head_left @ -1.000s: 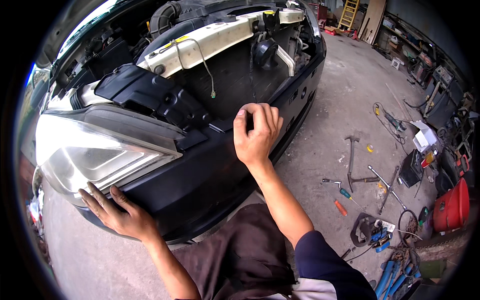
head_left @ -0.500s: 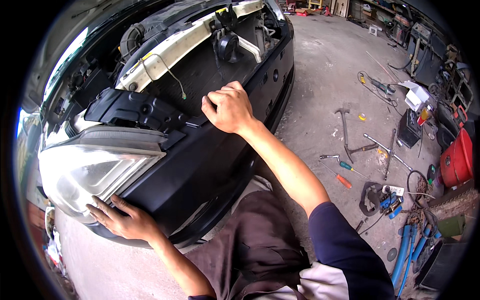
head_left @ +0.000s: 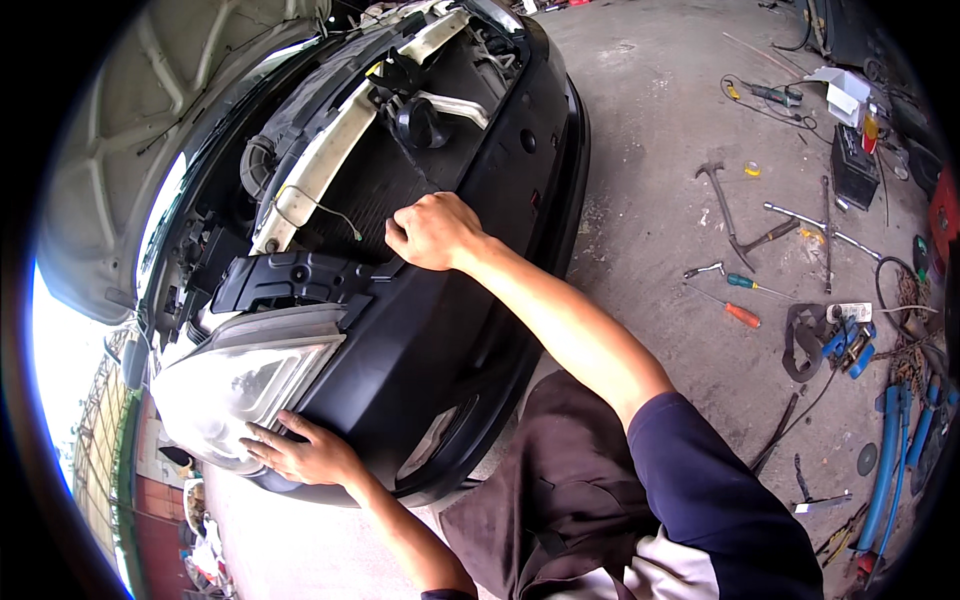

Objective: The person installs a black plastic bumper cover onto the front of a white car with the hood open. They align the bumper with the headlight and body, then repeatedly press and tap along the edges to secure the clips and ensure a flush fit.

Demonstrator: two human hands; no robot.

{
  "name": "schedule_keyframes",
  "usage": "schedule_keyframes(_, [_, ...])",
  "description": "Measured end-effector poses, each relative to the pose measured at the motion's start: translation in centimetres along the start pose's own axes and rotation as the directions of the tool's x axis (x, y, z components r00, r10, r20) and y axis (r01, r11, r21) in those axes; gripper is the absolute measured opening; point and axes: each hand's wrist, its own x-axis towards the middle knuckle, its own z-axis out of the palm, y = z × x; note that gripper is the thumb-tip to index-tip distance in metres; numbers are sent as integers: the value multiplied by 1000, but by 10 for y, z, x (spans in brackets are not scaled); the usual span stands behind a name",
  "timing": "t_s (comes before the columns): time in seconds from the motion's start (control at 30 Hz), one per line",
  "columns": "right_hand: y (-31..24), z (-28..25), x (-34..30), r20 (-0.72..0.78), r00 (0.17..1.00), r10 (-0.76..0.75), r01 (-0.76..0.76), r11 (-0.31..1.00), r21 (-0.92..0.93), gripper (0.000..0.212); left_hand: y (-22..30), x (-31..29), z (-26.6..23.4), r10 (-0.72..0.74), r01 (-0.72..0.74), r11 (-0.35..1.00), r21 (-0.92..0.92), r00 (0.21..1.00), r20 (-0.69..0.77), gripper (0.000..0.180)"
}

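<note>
A black bumper cover (head_left: 400, 340) spans the front of a car, with a clear headlight (head_left: 225, 400) at its left corner. My left hand (head_left: 305, 450) lies with fingers spread across the headlight's lower edge and the bumper beside it. At the bumper's upper edge is my right hand (head_left: 435, 230), closed in a fist with its back toward me. The undersides of its fingers are hidden, so I cannot tell whether they grip the edge. A black plastic panel (head_left: 290, 280) sits above the headlight, left of the fist.
The hood (head_left: 120, 130) stands raised at the left. A pale crossbar (head_left: 325, 165) with a loose wire (head_left: 335, 212) runs behind the bumper. On the floor at right lie a hammer (head_left: 722, 205), a cross-shaped lug wrench (head_left: 826, 230), two screwdrivers (head_left: 742, 315), a ratchet (head_left: 705, 270) and a grinder (head_left: 775, 95).
The view has swung left, showing more of the hood. My right fist has come slightly down and nearer along the bumper's upper edge. My left hand stays spread by the headlight.
</note>
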Motion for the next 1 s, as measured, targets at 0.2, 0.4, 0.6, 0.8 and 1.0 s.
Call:
schedule_keyframes(0.2, [0,1,0,5,1000,-4,4,1000,9,37,0,4,4,8,-21,994,104,993,121,81])
schedule_keyframes(0.4, [5,3,3,-26,1000,-18,18,1000,9,37,8,10,9,125,-135,989,65,982,145,87])
schedule_keyframes(0.6, [21,15,0,-386,906,-174,184,983,-12,27,50,38,3,456,-456,890,-29,884,100,77])
schedule_keyframes(0.8, [51,35,-71,-777,577,251,-192,967,170,7,44,44,5,477,-477,879,-19,876,71,72])
schedule_keyframes(1.0, [135,108,-240,-413,388,824,-717,551,426,15,53,49,4,490,-488,872,-50,870,54,70])
